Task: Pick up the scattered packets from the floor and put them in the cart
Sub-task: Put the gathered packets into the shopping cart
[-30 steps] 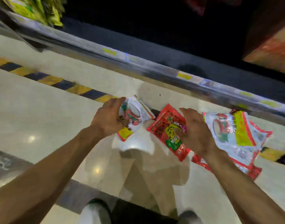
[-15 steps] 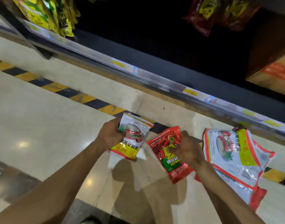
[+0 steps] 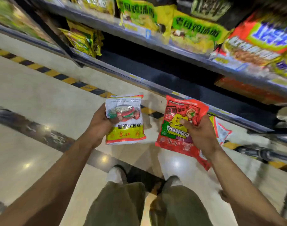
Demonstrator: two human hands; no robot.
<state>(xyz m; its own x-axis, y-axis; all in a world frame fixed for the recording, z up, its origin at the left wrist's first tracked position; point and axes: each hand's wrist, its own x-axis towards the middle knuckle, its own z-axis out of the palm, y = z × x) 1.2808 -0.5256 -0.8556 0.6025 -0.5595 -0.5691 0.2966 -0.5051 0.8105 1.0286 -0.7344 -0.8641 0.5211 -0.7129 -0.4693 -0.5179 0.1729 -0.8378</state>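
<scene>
Person stands upright on the floor (image 3: 41, 103), facing a shelf (image 3: 155, 46), both arms held out in front.

Left hand (image 3: 100, 126): clamped on the white packet (image 3: 125, 126). The thumb lies across its front and the fingers are behind, out of sight. The packet is held clear of the floor, roughly flat-on to view, with its yellow band and red trim toward the person and its print upside down.

Right hand (image 3: 201, 134): clamped on the red packet (image 3: 177, 126). The thumb presses the front and the fingers curl over the right edge. This packet is also clear of the floor and tilted, its lower corner hanging past the wrist.

The two hands are apart, and the packets do not touch each other.

A third packet (image 3: 222, 132), white with a red border, lies on the floor close to the shelf's foot. It is mostly hidden behind the right hand.

Yellow-and-black tape (image 3: 58, 75) runs along the floor parallel to the shelf front. A dark strip (image 3: 41, 134) crosses the floor nearer the person.

Yellow packets (image 3: 84, 39) stand at the left end of the lower shelf tier, with further stock above, blurred.

A grey bar (image 3: 261, 154) shows at the right. What it belongs to cannot be told.

Olive trousers (image 3: 120, 206) and pale shoes (image 3: 115, 175) are visible below.
</scene>
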